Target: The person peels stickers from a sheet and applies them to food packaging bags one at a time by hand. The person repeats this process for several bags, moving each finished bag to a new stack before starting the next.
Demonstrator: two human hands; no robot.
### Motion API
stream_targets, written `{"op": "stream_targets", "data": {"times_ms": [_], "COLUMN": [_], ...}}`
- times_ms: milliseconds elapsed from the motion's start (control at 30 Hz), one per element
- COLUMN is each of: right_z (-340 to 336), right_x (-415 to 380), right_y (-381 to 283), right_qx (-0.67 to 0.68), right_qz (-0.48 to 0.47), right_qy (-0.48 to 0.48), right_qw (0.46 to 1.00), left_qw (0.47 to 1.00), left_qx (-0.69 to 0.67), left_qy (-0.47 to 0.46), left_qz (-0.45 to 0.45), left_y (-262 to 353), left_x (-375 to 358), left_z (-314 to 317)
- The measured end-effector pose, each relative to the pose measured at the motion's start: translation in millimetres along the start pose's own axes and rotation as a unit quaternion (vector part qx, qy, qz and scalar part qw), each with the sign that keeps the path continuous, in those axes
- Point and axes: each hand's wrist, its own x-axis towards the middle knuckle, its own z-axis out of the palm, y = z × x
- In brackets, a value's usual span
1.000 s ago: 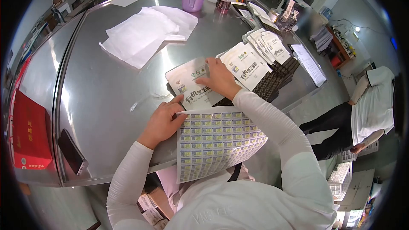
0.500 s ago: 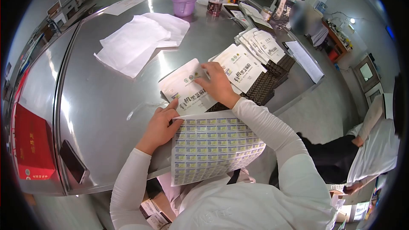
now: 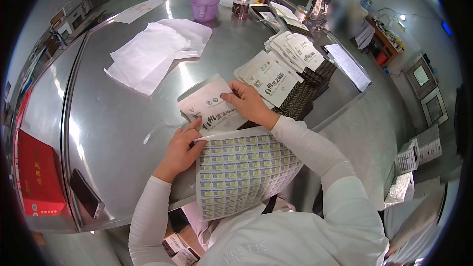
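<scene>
Pressing our right hand flat onto the white pouch at the bench's near edge, fingers spread and pinning rather than gripping, we have the pouch at about twelve o'clock from the label sheet. Our left hand pinches the sheet's upper left corner — the sheet hangs over the edge toward our lap. The sheet looks almost full, so we judge most labelling is left. A fanned pile of pouches lies at two o'clock. The pouch carries large dark Chinese characters and small round marks; the labels' print is too small to read.
</scene>
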Motion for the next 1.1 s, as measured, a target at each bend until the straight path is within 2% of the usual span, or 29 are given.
{"op": "stream_targets", "data": {"times_ms": [33,133,267,333,400,433,533,567,667,867,1000,1033,1100], "right_z": [-2,-37,-119,-140,-145,-141,-122,-115,-111,-126,-123,-120,-110], "right_x": [1,15,53,67,65,63,36,23,-19,-70,-94,-98,-105], "right_y": [0,-9,20,56,68,77,46,38,10,28,22,21,23], "right_qx": [0.018,0.149,0.082,-0.151,-0.37,-0.377,-0.29,-0.198,-0.175,-0.146,-0.042,-0.008,0.047], "right_qz": [-0.013,-0.03,0.019,0.004,-0.043,-0.078,-0.076,-0.052,-0.099,-0.116,0.032,0.036,-0.017], "right_qy": [0.002,0.039,0.045,0.085,0.137,0.167,0.112,0.052,-0.11,0.033,-0.018,-0.03,-0.022], "right_qw": [1.0,0.988,0.995,0.985,0.918,0.908,0.948,0.978,0.973,0.982,0.998,0.999,0.998], "left_qw": [1.0,0.989,0.982,0.982,0.984,0.984,0.98,0.981,0.981,0.971,0.972,0.972,0.967], "left_qx": [-0.006,-0.146,-0.183,-0.171,-0.159,-0.154,-0.161,-0.157,-0.156,-0.179,-0.152,-0.148,-0.137], "left_qy": [0.003,0.008,0.011,-0.008,-0.009,-0.008,0.018,0.027,0.057,0.101,0.123,0.129,0.145], "left_qz": [0.013,0.002,-0.053,-0.077,-0.082,-0.085,-0.114,-0.108,-0.101,-0.123,-0.129,-0.129,-0.157], "left_y": [-1,4,12,9,10,11,5,4,0,2,9,12,21], "left_x": [0,-2,-2,-1,-1,-1,-5,-6,-10,-26,-42,-46,-52], "left_z": [-1,-3,-6,-9,-10,-10,-10,-11,-18,-29,-28,-28,-26]}}
